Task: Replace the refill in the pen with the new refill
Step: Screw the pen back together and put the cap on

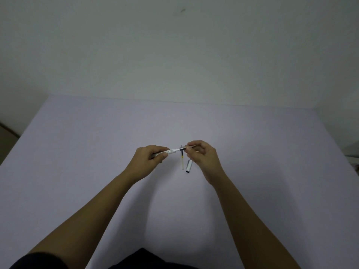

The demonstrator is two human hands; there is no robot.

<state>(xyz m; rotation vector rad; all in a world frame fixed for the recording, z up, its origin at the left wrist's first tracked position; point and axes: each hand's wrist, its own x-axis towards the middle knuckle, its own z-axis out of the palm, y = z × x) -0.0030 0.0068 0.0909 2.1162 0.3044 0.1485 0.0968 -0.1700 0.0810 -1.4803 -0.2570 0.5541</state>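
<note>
My left hand point(149, 157) grips a white pen barrel point(172, 151) that points to the right, held above the table. My right hand point(202, 155) pinches a thin refill point(191, 146) at the barrel's open end; part of it sticks out past my fingers to the right. Below the two hands, a second refill point(182, 161) with a dark upper part and a pale lower part lies on the table, pointing towards me. The white pen cap point(188, 166) with its clip lies right beside that refill.
The pale lilac table point(97, 152) spreads wide around the hands, with its far edge against a plain wall point(174, 55). A grey object point(352, 150) shows at the right edge. Dark clothing point(143, 259) sits at the bottom.
</note>
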